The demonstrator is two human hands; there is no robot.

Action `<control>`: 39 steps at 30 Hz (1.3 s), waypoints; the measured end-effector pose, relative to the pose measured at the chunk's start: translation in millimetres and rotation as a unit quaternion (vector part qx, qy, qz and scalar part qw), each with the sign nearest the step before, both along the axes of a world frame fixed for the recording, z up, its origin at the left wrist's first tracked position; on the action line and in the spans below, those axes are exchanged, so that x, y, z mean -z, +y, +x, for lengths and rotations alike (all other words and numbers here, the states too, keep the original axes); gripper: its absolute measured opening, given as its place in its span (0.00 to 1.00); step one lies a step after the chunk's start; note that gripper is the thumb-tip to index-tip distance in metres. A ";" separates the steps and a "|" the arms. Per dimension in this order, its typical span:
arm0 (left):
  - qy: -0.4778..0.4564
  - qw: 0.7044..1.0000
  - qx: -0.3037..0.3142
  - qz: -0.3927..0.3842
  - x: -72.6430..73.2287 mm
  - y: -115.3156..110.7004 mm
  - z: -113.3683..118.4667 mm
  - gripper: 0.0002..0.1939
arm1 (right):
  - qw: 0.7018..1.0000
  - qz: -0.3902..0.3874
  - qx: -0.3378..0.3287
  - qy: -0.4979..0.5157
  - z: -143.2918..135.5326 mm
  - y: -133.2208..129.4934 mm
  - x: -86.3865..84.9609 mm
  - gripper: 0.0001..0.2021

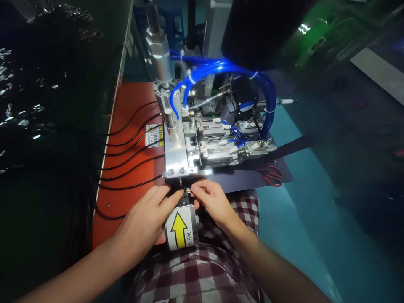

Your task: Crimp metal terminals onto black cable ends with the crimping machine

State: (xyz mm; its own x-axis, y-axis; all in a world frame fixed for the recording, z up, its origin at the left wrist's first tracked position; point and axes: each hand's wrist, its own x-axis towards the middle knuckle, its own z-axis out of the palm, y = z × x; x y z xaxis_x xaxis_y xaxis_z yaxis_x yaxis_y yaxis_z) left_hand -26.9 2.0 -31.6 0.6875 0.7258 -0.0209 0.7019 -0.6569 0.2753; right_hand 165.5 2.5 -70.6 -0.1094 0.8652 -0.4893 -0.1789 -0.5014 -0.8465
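At the front of a metal machine head [176, 155], my two hands meet over a small black fixture [183, 201]. My right hand [211, 200] is closed in a pinch on a tiny part with thin coloured wires [188, 190]; its exact kind is too small to tell. From the left, my left hand [150, 212] reaches in with bent fingers. Its fingertips press at the fixture beside that part, and whatever they grip is hidden. Just below the fingers sits a white label with a yellow arrow [179, 227] on a rounded housing.
Several black cables [132, 164] cross the orange plate [126, 109] at left. Blue air tubes [221, 65] arch above the pneumatic cylinders [216, 153]. Red-handled scissors [273, 176] lie on the dark sheet [240, 181] at right. A checkered garment [195, 277] covers my lap.
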 end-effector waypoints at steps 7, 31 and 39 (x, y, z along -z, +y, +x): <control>-0.040 0.999 -0.029 -0.010 -8.1 5.8 7.3 0.22 | 0.999 -0.011 -0.020 0.047 1.7 1.5 -1.0 0.15; 0.028 0.993 -0.101 0.059 -7.8 -13.0 33.2 0.15 | 0.997 0.074 -0.002 -0.010 0.4 -6.9 9.4 0.10; -0.020 0.990 -0.136 0.026 -3.0 -11.8 32.4 0.17 | 0.998 0.043 -0.014 0.042 0.9 -3.2 8.5 0.12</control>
